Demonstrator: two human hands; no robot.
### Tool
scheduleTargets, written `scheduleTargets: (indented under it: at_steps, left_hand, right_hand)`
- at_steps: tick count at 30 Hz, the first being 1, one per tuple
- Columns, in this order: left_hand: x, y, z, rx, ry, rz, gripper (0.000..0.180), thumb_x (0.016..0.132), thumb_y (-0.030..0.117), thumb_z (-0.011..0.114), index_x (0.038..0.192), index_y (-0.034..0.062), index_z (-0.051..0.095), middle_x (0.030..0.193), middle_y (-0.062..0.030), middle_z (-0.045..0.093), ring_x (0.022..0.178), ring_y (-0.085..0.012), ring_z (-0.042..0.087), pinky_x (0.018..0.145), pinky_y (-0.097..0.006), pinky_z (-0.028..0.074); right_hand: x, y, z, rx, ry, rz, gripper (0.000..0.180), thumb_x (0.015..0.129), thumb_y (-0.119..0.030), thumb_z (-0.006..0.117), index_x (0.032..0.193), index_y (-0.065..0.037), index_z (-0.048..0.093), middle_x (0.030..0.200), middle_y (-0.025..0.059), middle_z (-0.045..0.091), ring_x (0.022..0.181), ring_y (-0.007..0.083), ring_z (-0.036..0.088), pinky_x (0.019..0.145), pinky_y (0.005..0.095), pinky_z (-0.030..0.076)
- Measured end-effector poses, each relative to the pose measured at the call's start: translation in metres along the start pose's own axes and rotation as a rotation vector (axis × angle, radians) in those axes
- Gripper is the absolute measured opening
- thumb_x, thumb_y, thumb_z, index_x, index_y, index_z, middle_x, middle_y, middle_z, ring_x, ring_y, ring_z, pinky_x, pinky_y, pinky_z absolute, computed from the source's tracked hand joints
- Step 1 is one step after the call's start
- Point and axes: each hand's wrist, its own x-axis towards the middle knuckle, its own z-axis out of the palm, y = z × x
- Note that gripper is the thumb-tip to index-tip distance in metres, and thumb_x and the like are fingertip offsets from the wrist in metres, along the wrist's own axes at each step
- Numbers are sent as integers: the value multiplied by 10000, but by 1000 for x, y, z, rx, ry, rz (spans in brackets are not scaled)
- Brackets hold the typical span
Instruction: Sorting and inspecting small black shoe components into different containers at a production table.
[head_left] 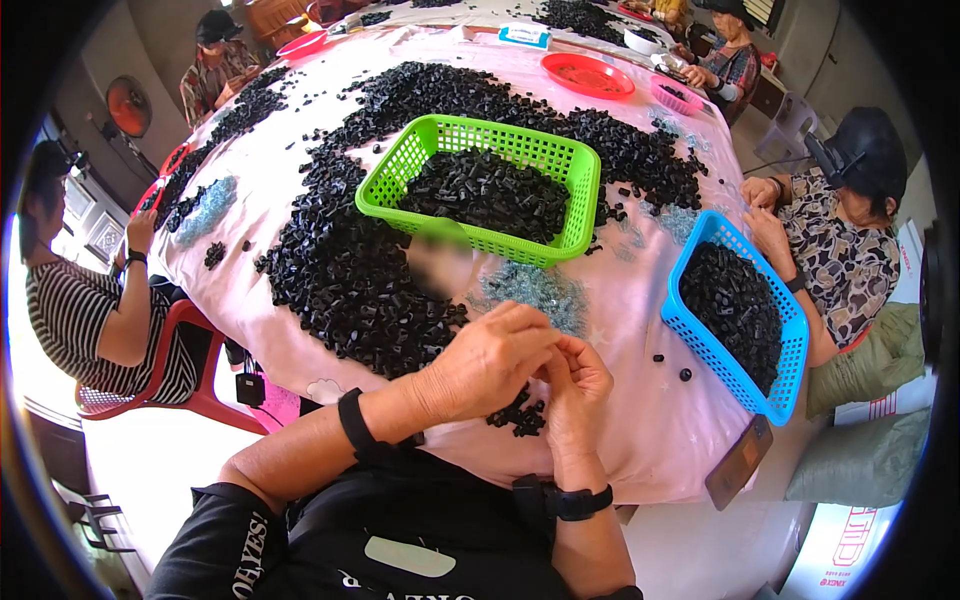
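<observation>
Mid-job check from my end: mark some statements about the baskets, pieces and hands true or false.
1. The green basket and blue basket both hold black pieces. True.
2. The blue basket is left of the green one. False: it is to the right.
3. Clear bluish pieces lie on the pink tablecloth near the green basket. True.
4. The left hand and right hand are far apart. False: they are close together.
5. The red dish is beyond the green basket. True.

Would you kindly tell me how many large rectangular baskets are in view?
2: the green basket near the middle of the table, and the blue basket by its right edge.
</observation>
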Motion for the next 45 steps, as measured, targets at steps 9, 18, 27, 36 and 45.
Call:
scheduleTargets:
  at_steps: [9,18,27,36,45]
  left_hand:
    - [-7,-68,-63,339,-180,-264,139,821,100,692,936,24,711,865,-149,675,932,-350,640,831,-442,504]
    - [-11,-79,-83,674,-266,-336,124,744,21,645,831,42,731,924,-112,671,964,-321,602,862,-432,479]
    - [-3,-68,-57,334,-273,-166,119,756,-7,667,846,39,729,848,-112,659,864,-332,623,816,-430,488]
    - [2,-61,-45,494,-421,-246,111,738,62,671,832,52,728,845,-123,671,884,-337,657,817,-445,500]
    - [1,-61,-39,570,-369,-264,82,809,80,621,829,31,684,742,-181,656,746,-390,655,682,-489,515]
  right_hand:
    - [0,-7,5,-28,4,32,119,989,-51,618,1068,38,616,963,119,715,837,181,710,765,287,577]
    - [1,-4,3,-11,-13,29,133,987,-51,622,1077,45,609,979,130,709,850,191,709,793,299,581]
    - [-1,-8,6,-10,-50,-15,129,991,-40,606,1092,40,605,1023,134,704,886,189,704,814,307,586]
    - [0,-7,7,-68,-76,9,109,989,-25,593,1078,28,627,1033,109,702,907,169,698,822,293,580]
    - [0,-4,6,-76,-71,15,98,978,-18,611,1063,24,639,1018,88,701,894,153,703,800,273,573]
